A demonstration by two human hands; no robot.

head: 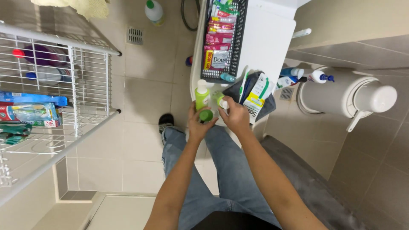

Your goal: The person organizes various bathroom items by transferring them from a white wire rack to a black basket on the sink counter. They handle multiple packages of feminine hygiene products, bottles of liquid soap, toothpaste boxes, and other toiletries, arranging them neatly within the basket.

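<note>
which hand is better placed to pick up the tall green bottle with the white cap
Left, probably. The left hand sits directly below the tall green bottle, holding a green cap; the right hand grips a smaller bottle.

green cap [206, 115] partly hidden by hands

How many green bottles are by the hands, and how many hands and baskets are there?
Green bottles: 2, one upright by the left hand, one at the right hand
Green caps: 1
Hands: 2
Black baskets: 1
Total: 6
</note>
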